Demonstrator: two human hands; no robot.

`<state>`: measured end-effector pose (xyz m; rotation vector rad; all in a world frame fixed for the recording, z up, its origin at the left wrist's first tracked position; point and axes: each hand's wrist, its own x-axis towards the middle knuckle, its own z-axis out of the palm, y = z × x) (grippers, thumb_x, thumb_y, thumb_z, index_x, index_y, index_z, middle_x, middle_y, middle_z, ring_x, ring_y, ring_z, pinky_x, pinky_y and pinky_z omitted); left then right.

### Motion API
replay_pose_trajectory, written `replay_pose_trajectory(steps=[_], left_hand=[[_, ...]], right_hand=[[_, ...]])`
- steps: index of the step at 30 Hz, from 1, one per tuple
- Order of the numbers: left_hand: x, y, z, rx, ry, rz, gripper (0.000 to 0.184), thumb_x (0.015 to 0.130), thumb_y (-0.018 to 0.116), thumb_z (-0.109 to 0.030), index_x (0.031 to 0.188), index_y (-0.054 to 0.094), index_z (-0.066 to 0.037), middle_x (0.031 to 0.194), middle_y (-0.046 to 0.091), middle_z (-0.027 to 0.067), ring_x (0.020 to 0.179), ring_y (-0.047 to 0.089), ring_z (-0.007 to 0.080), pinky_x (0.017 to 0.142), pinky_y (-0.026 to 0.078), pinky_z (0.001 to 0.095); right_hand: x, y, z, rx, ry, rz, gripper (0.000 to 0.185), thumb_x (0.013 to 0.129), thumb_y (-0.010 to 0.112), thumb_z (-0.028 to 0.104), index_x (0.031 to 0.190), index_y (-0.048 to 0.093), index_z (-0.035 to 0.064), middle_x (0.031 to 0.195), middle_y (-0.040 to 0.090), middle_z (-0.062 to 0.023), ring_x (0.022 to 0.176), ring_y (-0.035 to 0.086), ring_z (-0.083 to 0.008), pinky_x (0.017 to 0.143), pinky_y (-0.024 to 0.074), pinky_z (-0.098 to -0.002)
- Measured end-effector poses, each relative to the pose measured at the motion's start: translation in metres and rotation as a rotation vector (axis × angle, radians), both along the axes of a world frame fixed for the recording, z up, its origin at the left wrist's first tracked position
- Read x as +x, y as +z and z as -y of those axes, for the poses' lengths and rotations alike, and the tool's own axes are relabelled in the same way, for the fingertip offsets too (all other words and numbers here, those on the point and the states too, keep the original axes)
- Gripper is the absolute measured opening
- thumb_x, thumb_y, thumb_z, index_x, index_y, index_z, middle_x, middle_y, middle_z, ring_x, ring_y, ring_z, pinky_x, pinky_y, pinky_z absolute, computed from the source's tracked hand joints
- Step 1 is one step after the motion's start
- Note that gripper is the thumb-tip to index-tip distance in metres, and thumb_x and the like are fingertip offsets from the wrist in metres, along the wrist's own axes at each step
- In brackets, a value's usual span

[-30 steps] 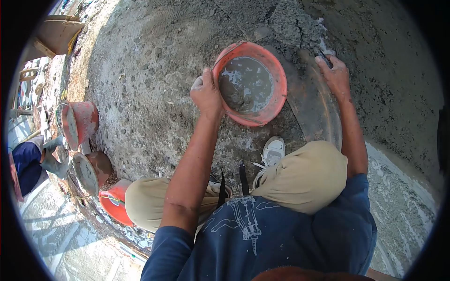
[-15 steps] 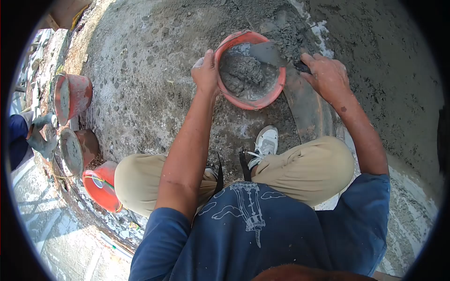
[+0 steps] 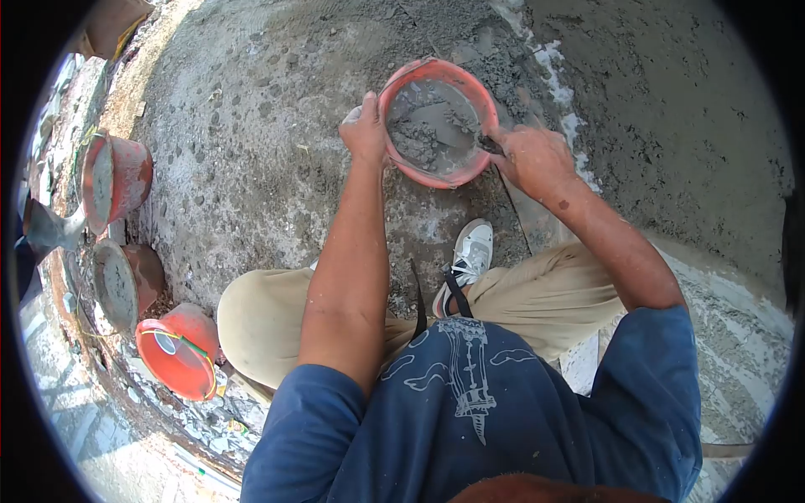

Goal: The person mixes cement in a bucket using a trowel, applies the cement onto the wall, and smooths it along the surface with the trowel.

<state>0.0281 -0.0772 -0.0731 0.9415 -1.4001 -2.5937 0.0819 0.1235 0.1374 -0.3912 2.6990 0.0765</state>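
Bucket [image 3: 480,94] round, red; lumpy wet mortar [image 3: 415,141] inside; right hand [image 3: 532,158] grips trowel [image 3: 491,145].

On my remote feed I see that the right hand [image 3: 537,159], a second ago well apart from the red bucket [image 3: 480,90], has come in to its rim, its trowel [image 3: 457,124] now dipping inside, where lumpy mortar [image 3: 415,144] breaks the formerly mostly watery slurry.
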Motion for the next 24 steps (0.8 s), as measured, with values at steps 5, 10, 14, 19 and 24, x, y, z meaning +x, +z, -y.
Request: replay_pose_trajectory(steps=[5,10,14,19,24], left_hand=[[-0.005,-0.007,0.002,0.005,-0.069,0.007,0.027,0.096,0.065,-0.022,0.093,0.066,0.005,0.091,0.067,0.0093,0.079,0.063,0.0175,0.071,0.052,0.0330],[-0.005,-0.002,0.003,0.108,-0.023,-0.037,0.024,0.097,0.064,-0.020,0.089,0.065,0.002,0.087,0.064,0.0059,0.075,0.060,0.0149,0.068,0.048,0.0313],[0.002,0.009,0.002,0.045,-0.021,-0.003,0.024,0.097,0.064,-0.020,0.082,0.063,-0.001,0.081,0.061,0.0028,0.071,0.055,0.0125,0.064,0.045,0.0306],[-0.005,-0.020,0.000,-0.133,-0.066,-0.048,0.026,0.097,0.061,-0.021,0.079,0.064,-0.003,0.078,0.060,-0.0001,0.067,0.054,0.0111,0.061,0.045,0.0299],[-0.003,-0.011,-0.004,-0.041,-0.019,-0.055,0.030,0.096,0.061,-0.022,0.077,0.065,0.000,0.075,0.060,0.0006,0.067,0.053,0.0094,0.060,0.044,0.0286]], right_hand=[[-0.004,-0.048,0.017,0.072,-0.146,-0.003,0.024,0.092,0.059,0.023,0.108,0.068,0.0073,0.094,0.071,-0.0173,0.093,0.069,-0.0364,0.081,0.0533,-0.0494],[0.002,-0.045,0.006,0.045,-0.104,0.004,0.038,0.089,0.065,0.036,0.121,0.066,0.0163,0.094,0.072,-0.0151,0.091,0.068,-0.0365,0.081,0.0530,-0.0493],[-0.014,-0.002,0.003,0.083,-0.131,-0.011,0.035,0.088,0.066,0.033,0.118,0.068,0.0159,0.092,0.071,-0.0159,0.091,0.069,-0.0356,0.081,0.0534,-0.0495],[-0.002,-0.084,0.029,-0.029,-0.140,0.063,0.029,0.083,0.070,0.026,0.107,0.069,0.0118,0.088,0.071,-0.0168,0.087,0.070,-0.0369,0.079,0.0554,-0.0500],[-0.010,-0.007,0.005,0.003,-0.094,0.040,0.018,0.079,0.065,0.012,0.094,0.073,0.0066,0.094,0.072,-0.0165,0.092,0.070,-0.0380,0.081,0.0558,-0.0481]])
